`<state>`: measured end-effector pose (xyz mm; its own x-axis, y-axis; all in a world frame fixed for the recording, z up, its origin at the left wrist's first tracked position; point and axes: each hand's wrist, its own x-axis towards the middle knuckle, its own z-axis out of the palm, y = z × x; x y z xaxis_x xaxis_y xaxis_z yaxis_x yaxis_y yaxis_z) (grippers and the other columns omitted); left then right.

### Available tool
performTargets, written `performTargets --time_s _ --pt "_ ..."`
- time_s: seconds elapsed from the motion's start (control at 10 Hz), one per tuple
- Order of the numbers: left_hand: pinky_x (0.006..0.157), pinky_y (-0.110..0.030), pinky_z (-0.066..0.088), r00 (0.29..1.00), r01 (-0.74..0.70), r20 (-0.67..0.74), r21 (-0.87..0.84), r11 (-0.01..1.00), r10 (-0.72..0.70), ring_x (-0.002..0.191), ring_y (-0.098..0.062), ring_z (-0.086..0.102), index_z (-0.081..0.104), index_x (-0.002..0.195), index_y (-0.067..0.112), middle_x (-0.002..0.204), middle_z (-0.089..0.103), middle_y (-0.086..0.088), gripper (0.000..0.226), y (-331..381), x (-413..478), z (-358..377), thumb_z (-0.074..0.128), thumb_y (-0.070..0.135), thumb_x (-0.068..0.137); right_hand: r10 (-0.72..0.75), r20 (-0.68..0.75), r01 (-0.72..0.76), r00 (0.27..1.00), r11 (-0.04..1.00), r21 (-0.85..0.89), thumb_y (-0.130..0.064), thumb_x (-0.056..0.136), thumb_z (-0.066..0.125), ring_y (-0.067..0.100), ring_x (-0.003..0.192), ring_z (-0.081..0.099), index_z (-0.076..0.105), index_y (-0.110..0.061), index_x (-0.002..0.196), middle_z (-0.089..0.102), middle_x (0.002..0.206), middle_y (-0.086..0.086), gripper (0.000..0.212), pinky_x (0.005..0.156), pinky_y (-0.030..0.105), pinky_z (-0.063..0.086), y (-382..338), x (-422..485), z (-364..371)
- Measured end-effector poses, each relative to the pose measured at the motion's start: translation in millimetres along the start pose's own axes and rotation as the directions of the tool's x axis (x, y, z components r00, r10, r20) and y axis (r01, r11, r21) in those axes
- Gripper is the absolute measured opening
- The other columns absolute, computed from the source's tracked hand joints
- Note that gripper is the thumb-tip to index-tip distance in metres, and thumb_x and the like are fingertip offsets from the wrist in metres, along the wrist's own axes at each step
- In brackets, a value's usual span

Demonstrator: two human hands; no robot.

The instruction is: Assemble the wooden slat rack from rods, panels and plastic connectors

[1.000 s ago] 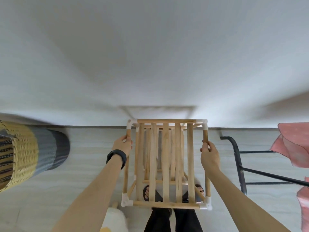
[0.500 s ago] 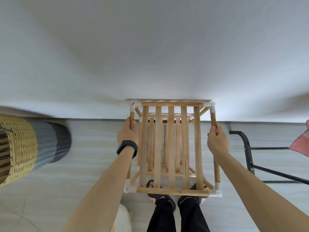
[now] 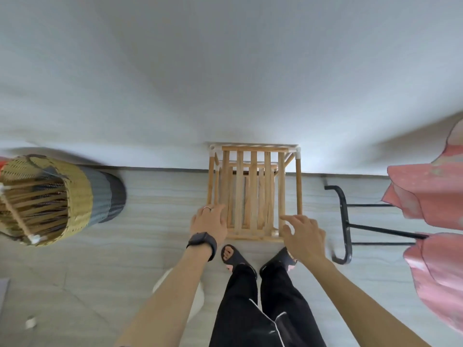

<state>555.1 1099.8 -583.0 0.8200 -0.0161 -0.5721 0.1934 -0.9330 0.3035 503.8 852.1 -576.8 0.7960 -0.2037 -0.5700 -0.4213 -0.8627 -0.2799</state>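
The assembled wooden slat rack [image 3: 254, 191] stands on the floor against the white wall, seen from above, with white plastic connectors [image 3: 297, 149] at its far corners. My left hand [image 3: 209, 221] hovers over the rack's near left corner with fingers spread and relaxed, holding nothing. My right hand [image 3: 302, 234] is at the near right corner, fingers loosely extended, also holding nothing. Whether either hand touches the wood is unclear. The near corners of the rack are hidden by my hands.
A woven yellow-and-grey basket [image 3: 57, 199] stands to the left. A black metal frame [image 3: 344, 221] with pink cloth [image 3: 431, 196] hanging on it stands to the right. My feet in black slippers [image 3: 234, 256] are just before the rack. A white object [image 3: 198, 299] lies behind my left arm.
Both hands gripped the rack's side rods and carried it toward the wall. Now the rack stands lower on the floor, and both hands have let go and drawn back to its near edge.
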Motion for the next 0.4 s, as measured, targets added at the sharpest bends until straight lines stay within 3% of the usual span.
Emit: performTargets --time_s 0.2,0.3,0.4 --pt "0.113 -0.043 0.032 0.977 -0.14 -0.145 0.133 0.981 0.159 0.137 -0.024 0.039 0.044 0.144 0.03 0.143 0.052 -0.001 0.045 18.5 -62.0 -70.7 0.042 0.028 0.099 -0.178 -0.146 0.181 0.973 0.984 0.003 -0.038 0.101 0.049 0.018 0.136 0.042 0.061 -0.043 0.132 0.058 0.14 -0.012 0.034 0.111 0.047 0.034 -37.9 -73.4 -58.7" --pt "0.118 -0.043 0.024 0.937 -0.192 -0.263 0.157 0.969 0.228 0.146 -0.023 0.028 0.04 0.147 0.032 0.152 0.044 -0.002 0.046 39.6 -66.2 -125.8 0.042 0.028 0.101 -0.242 -0.288 0.26 0.926 0.965 0.025 -0.036 0.1 0.053 0.02 0.135 0.044 0.064 -0.04 0.13 0.06 0.139 -0.01 0.033 0.109 0.047 0.038 -65.6 -79.3 -111.4" --pt "0.121 -0.045 0.018 0.833 -0.29 -0.433 0.19 0.938 0.345 0.149 -0.02 0.019 0.037 0.149 0.034 0.158 0.034 0.001 0.049 72.5 -70.8 -189.5 0.043 0.029 0.101 -0.3 -0.524 0.389 0.797 0.919 0.064 -0.031 0.097 0.061 0.023 0.133 0.047 0.069 -0.036 0.126 0.062 0.136 -0.008 0.031 0.105 0.05 0.043 -97.3 -83.1 -173.5"
